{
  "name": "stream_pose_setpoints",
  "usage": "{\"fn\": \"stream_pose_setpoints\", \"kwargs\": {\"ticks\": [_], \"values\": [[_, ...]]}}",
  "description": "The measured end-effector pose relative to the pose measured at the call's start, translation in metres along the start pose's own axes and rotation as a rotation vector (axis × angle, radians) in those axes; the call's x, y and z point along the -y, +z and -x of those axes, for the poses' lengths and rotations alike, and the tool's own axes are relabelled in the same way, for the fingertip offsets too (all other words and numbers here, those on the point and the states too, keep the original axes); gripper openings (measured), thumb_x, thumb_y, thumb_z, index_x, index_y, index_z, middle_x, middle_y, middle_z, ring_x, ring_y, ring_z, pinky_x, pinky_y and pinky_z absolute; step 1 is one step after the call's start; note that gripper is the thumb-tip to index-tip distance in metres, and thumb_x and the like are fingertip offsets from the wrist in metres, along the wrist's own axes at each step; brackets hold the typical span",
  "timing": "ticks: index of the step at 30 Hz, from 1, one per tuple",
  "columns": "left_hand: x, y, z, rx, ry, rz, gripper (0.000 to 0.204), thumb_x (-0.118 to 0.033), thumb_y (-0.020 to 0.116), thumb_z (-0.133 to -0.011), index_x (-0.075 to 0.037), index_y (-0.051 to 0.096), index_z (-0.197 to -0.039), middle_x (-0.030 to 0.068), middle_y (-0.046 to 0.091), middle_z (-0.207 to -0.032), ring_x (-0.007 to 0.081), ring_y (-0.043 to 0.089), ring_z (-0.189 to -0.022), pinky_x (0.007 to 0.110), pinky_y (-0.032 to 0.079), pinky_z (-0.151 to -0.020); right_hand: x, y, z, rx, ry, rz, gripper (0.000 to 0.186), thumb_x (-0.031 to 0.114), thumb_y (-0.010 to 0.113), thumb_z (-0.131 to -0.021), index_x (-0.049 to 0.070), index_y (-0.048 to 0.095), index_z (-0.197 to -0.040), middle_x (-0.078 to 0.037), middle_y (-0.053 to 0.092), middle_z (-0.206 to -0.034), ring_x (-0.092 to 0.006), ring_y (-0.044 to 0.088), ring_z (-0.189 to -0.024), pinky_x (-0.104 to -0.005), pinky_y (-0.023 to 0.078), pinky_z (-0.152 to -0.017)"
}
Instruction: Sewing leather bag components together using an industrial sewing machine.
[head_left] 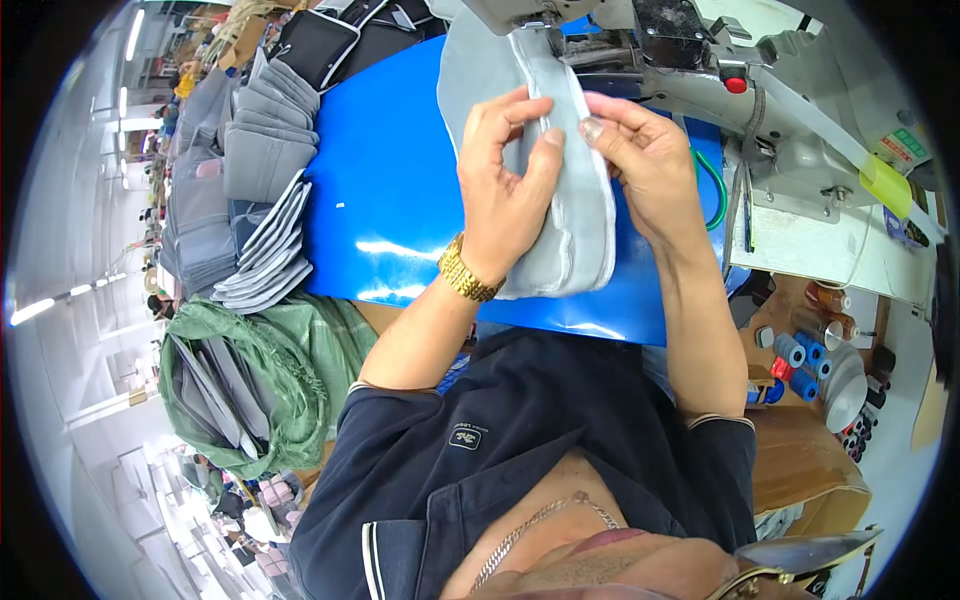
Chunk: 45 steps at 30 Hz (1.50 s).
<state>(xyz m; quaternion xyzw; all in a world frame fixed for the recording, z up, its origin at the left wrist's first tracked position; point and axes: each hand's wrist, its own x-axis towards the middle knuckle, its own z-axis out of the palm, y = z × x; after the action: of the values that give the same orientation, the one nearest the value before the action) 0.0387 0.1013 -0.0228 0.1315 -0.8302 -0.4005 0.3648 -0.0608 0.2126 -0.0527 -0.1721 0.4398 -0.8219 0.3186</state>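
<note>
A pale grey fabric piece point(582, 235) with a raised, stitched seam runs from under the sewing machine head point(520, 14) toward me, over a glossy blue work surface point(385, 160). My left hand point(507, 185), with a gold watch at the wrist, lies on the left side of the fabric. Its curled fingers and thumb grip the cloth near the seam. At the right edge, my right hand point(645, 160) pinches the border between thumb and fingers. Just below the machine head, both hands are close together. The needle area is partly hidden.
Stacks of grey fabric pieces point(265, 140) line the left side of the surface. Below them stands a green woven sack point(310, 340) holding more pieces. Green-handled scissors point(716, 190) lie right of my right hand. Thread spools point(803, 384) stand at the lower right.
</note>
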Motion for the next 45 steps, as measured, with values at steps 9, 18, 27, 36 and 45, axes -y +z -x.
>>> {"fn": "stream_pose_setpoints", "kwargs": {"ticks": [9,18,27,36,45], "values": [[0.035,0.009,-0.037,-0.024,0.068,0.019,0.020,-0.008,0.063,-0.089,0.000,0.065,-0.108,0.0150,0.060,-0.119,0.0198,0.062,-0.104,0.031,0.051,-0.086,0.010,-0.001,-0.018,0.038,-0.030,0.122,0.032,0.013,0.068,-0.088,-0.006,0.065,-0.114,-0.002,0.066,-0.078,-0.0064,0.057,-0.066,-0.0199,0.047,-0.062],[0.067,0.016,-0.070,-0.111,0.037,0.177,0.026,-0.020,0.064,-0.084,-0.001,0.066,-0.102,0.0154,0.063,-0.112,0.0290,0.060,-0.100,0.038,0.048,-0.086,0.118,-0.060,0.057,-0.215,-0.245,0.631,0.027,0.014,0.064,-0.091,0.000,0.068,-0.113,-0.002,0.064,-0.085,-0.0058,0.055,-0.070,-0.0193,0.045,-0.065],[0.030,-0.005,-0.022,-0.006,0.179,-0.035,0.036,-0.028,0.061,-0.090,-0.004,0.064,-0.116,0.0239,0.052,-0.129,0.0378,0.051,-0.118,0.043,0.042,-0.100,0.305,-0.188,0.060,-0.712,-0.902,1.232,0.034,0.019,0.062,-0.095,0.000,0.062,-0.122,-0.009,0.064,-0.118,-0.0148,0.060,-0.106,-0.0277,0.046,-0.092],[0.015,-0.019,-0.035,0.099,0.067,-0.099,0.051,-0.038,0.068,-0.083,-0.001,0.061,-0.118,0.0283,0.045,-0.137,0.0409,0.045,-0.125,0.046,0.039,-0.104,0.390,-0.308,-0.001,-0.820,-0.688,0.827,0.046,0.032,0.056,-0.097,-0.006,0.059,-0.122,-0.014,0.064,-0.115,-0.0202,0.062,-0.101,-0.0316,0.051,-0.085],[0.025,-0.023,-0.035,0.357,0.057,-0.413,0.070,-0.026,0.071,-0.076,0.001,0.044,-0.134,0.0316,0.035,-0.144,0.0445,0.040,-0.131,0.046,0.037,-0.107,0.437,-0.303,-0.013,-0.795,-0.333,1.261,0.056,0.043,0.055,-0.097,-0.006,0.059,-0.123,-0.014,0.063,-0.116,-0.0180,0.060,-0.100,-0.0304,0.047,-0.088]]}}
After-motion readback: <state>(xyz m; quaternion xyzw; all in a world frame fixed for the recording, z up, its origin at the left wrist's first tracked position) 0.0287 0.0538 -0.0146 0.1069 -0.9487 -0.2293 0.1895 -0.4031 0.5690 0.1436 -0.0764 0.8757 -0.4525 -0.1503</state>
